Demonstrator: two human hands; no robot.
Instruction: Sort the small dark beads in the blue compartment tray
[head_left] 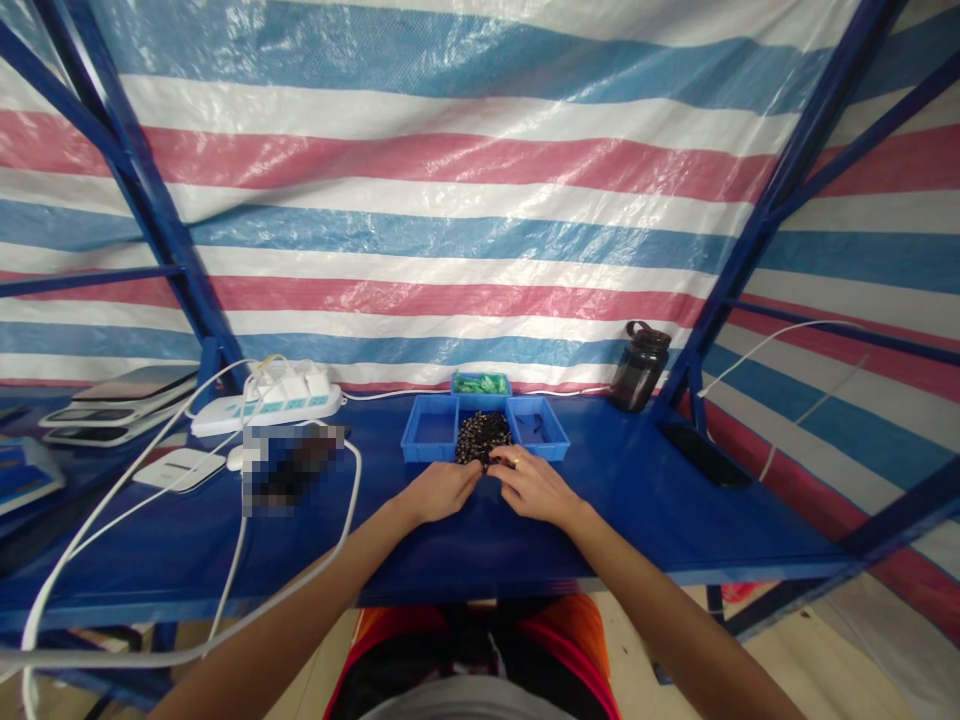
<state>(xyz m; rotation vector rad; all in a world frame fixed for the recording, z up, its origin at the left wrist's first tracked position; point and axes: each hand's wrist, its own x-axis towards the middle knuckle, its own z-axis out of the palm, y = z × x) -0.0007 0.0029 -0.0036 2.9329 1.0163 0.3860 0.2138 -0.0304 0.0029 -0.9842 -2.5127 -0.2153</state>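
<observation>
Two bare hands rest on a blue table, close together, right in front of a blue tray. The left hand lies palm down with its fingers curled, and its fingertips point at the near edge of the tray. The right hand is just beside it, also palm down, with a ring on one finger. The fingertips of both hands almost meet over a heap of small black bits. I cannot tell if the fingers pinch any bit; it is too small to see.

The black bits fill the middle part of the tray and spill to its front edge, by the fingertips. The left part of the tray looks bare. The right part has a few tiny dark things in it. Behind the tray sits a small box with green bits.

A dark bottle stands on the table, well off to the right. A black phone lies flat near the right edge. On the left are a white power strip with plugs in it, white cables, and flat scales. A striped sheet of red, white and blue hangs behind it all.
</observation>
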